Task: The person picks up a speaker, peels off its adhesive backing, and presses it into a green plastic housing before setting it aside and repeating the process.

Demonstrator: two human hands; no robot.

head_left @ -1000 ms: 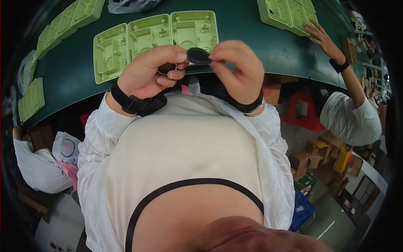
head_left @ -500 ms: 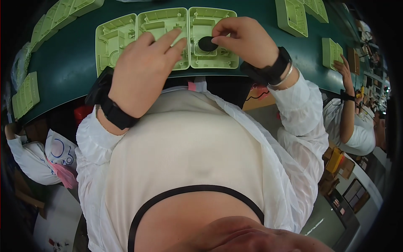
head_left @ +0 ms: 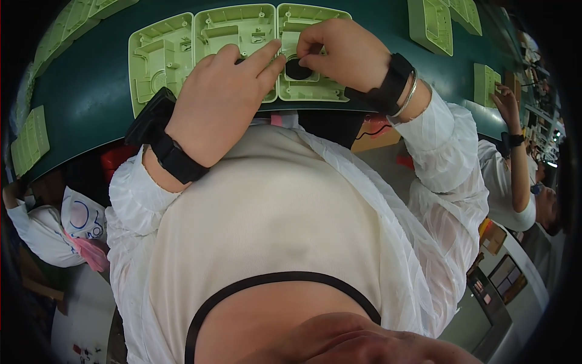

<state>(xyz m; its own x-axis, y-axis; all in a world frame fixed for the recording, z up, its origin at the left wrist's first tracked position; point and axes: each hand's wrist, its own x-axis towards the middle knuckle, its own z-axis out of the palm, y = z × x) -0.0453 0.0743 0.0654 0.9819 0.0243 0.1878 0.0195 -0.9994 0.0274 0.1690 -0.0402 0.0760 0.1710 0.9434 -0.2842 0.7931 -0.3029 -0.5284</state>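
Observation:
Three light-green plastic housings lie side by side at the table's near edge: a left one [head_left: 145,60], a middle one [head_left: 233,21] and a right one [head_left: 330,91]. My right hand [head_left: 354,57] pinches the upper edge of a thin black round disc [head_left: 297,70], which lies over the round grille area in the right housing. My left hand [head_left: 218,103] hovers over the middle housing, fingers stretched and apart, with its fingertips near the wall between these two. A small dark patch shows between its fingers; what it is, I cannot tell.
More green housings stand on the dark green table [head_left: 85,115]: a stack at far left, one at the left edge [head_left: 29,141], some at far right [head_left: 431,24]. A co-worker's hand [head_left: 504,100] touches another housing [head_left: 485,85] at the right. Another person sits at the left.
The black disc has come down over the grille, still pinched by my right hand. My left hand has shifted right, toward the right housing. The view has shifted slightly.

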